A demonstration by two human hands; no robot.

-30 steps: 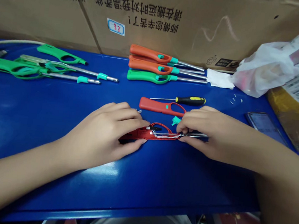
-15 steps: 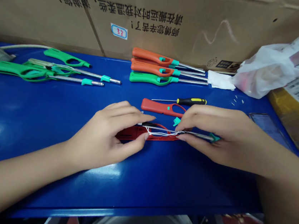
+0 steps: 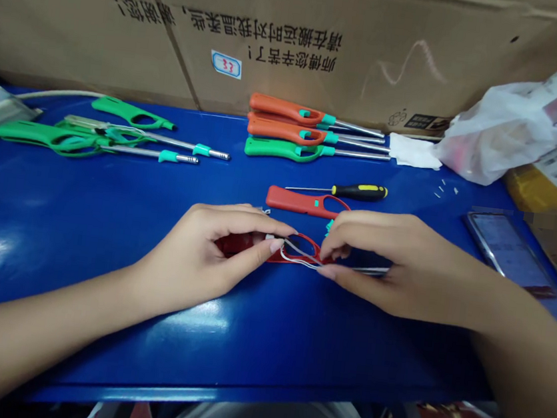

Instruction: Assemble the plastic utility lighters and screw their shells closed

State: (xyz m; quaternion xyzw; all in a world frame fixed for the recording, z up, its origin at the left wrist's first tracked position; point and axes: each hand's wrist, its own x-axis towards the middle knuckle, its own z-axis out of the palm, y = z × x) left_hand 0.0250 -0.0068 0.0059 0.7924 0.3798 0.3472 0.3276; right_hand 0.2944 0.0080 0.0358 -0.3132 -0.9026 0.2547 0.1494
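On the blue table, my left hand (image 3: 204,247) lies over a red lighter casing half (image 3: 239,243), hiding much of it. Its thumb and forefinger pinch a small dark igniter part (image 3: 291,242) trailing white wires (image 3: 297,259). The wires run to my right hand (image 3: 398,263), whose thumb and fingers close on a thin metal lighter tube (image 3: 371,270); the tube's end pokes out to the right. Just behind lies the other red casing half (image 3: 292,200), with a teal piece (image 3: 329,225) partly hidden by my right fingers.
A black-and-yellow screwdriver (image 3: 361,191) lies behind the red parts. Orange lighters (image 3: 277,128) and a green one (image 3: 270,148) are at the back; green lighter parts (image 3: 30,134) sit left. A phone (image 3: 509,252), plastic bag (image 3: 498,133) and taped box (image 3: 533,218) occupy the right. A cardboard wall (image 3: 292,2) stands behind.
My right hand has shifted slightly left with the tube, and the wires bow more between the hands. My left fingers have closed in further over the igniter part. The view has shifted slightly.
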